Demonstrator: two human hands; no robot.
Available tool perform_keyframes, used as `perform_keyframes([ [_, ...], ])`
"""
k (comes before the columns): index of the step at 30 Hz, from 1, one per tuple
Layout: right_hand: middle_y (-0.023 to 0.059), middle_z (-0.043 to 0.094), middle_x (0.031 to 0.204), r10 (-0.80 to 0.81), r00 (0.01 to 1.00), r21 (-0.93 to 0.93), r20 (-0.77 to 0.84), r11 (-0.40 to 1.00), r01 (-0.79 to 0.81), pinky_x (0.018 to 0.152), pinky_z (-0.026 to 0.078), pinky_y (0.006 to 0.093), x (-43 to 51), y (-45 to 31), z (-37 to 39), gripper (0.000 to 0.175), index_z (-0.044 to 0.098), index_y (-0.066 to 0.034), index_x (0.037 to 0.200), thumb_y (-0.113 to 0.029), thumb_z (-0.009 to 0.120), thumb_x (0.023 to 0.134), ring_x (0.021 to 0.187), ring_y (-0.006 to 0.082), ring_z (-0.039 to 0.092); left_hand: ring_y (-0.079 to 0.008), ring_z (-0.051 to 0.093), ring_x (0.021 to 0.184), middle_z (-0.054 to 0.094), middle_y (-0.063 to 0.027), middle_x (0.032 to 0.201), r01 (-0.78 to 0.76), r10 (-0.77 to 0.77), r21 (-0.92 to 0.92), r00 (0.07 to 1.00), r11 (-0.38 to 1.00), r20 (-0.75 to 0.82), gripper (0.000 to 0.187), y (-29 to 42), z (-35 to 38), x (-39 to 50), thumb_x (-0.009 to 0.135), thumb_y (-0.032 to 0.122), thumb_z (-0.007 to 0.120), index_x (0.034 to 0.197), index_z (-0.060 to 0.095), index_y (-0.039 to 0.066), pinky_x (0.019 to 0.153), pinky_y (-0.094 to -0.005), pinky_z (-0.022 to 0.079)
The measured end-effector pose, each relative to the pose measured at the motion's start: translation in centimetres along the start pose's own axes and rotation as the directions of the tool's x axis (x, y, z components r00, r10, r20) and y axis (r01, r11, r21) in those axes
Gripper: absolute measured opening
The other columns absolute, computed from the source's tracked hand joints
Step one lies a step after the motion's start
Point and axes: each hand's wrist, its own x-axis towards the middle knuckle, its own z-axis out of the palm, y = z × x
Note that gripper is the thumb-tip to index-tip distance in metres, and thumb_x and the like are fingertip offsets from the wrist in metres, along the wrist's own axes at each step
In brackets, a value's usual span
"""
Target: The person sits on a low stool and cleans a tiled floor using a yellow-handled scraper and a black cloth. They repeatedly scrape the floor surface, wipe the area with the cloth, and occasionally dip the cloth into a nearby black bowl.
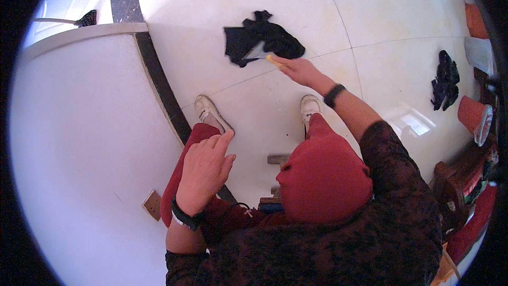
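My right hand grips the yellow handle of a tool, low over the floor ahead of me. Its pale, fan-shaped head resembles a scraper but is blurred. That head overlaps the near edge of a rumpled black cloth, perhaps a garment, spread on the tiles. Whether the two touch, I cannot tell. Over my left knee, my left hand holds nothing, its thumb apart from the extended fingers. Dark bands circle both wrists.
On the left stands a white wall with a black baseboard and a socket. A broom head shows past the wall's end. At right lie a black crumpled item, a red bin and wooden furniture.
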Motion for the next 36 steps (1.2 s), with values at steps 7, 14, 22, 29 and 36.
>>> perform_keyframes([
  [7, 0.0143, 0.063, 0.071, -0.028, 0.989, -0.317, 0.142, 0.946, 0.073, 0.058, 0.049, 0.0460, 3.4, -0.1, 5.0, 0.046, 0.043, -0.0309, 0.137, -0.025, 0.047, 0.091, 0.067, 0.0327, 0.063, -0.0360, 0.057, 0.099, 0.060, -0.0167, 0.112, 0.030, -0.031, 0.025, 0.999, 0.999, 0.021, 0.047, 0.3, -0.2, 0.9, 0.081, 0.015, 0.062, 0.126, 0.048, 0.005, 0.083, -0.0436, 0.046],
  [14, 0.0154, 0.062, 0.071, 0.131, 0.955, -0.385, 0.265, 0.923, -0.020, 0.058, 0.049, 0.0436, -6.2, 0.3, -0.9, 0.047, 0.040, -0.0320, 0.139, -0.026, 0.046, 0.093, 0.066, 0.0322, 0.063, -0.0357, 0.057, 0.100, 0.060, -0.0166, 0.111, 0.019, -0.021, 0.024, 0.998, 1.000, 0.058, 0.048, 0.9, -0.1, 0.3, 0.081, 0.015, 0.062, 0.126, 0.048, 0.006, 0.084, -0.0433, 0.046],
  [22, 0.0175, 0.059, 0.070, 0.053, 0.998, -0.181, -0.033, 0.982, -0.058, 0.064, 0.048, 0.0452, -3.3, -0.6, -0.8, 0.047, 0.038, -0.0310, 0.140, -0.030, 0.046, 0.094, 0.068, 0.0338, 0.060, -0.0336, 0.057, 0.098, 0.060, -0.0157, 0.107, 0.004, -0.005, 0.044, 1.000, 0.999, 0.023, 0.047, 0.6, 0.4, 0.3, 0.081, 0.015, 0.063, 0.125, 0.048, 0.007, 0.083, -0.0424, 0.045],
  [29, 0.0163, 0.060, 0.073, 0.047, 0.987, -0.307, 0.152, 0.952, 0.002, 0.059, 0.048, 0.0460, -2.4, 1.9, 5.1, 0.050, 0.037, -0.0320, 0.139, -0.025, 0.048, 0.091, 0.064, 0.0341, 0.060, -0.0299, 0.058, 0.095, 0.060, -0.0135, 0.103, 0.010, -0.013, 0.059, 0.999, 0.998, 0.044, 0.045, 0.8, 0.8, 1.3, 0.081, 0.017, 0.063, 0.123, 0.049, 0.006, 0.080, -0.0403, 0.045],
  [36, 0.0121, 0.057, 0.072, -0.066, 0.856, -0.384, 0.512, 0.874, 0.297, 0.053, 0.048, 0.0412, -9.2, 0.8, 5.6, 0.055, 0.042, -0.0406, 0.135, -0.016, 0.051, 0.086, 0.061, 0.0292, 0.061, -0.0300, 0.058, 0.094, 0.060, -0.0137, 0.102, -0.021, 0.018, 0.063, 0.999, 0.998, 0.045, 0.045, 1.2, 1.0, 1.7, 0.081, 0.017, 0.063, 0.122, 0.049, 0.006, 0.079, -0.0402, 0.045],
])
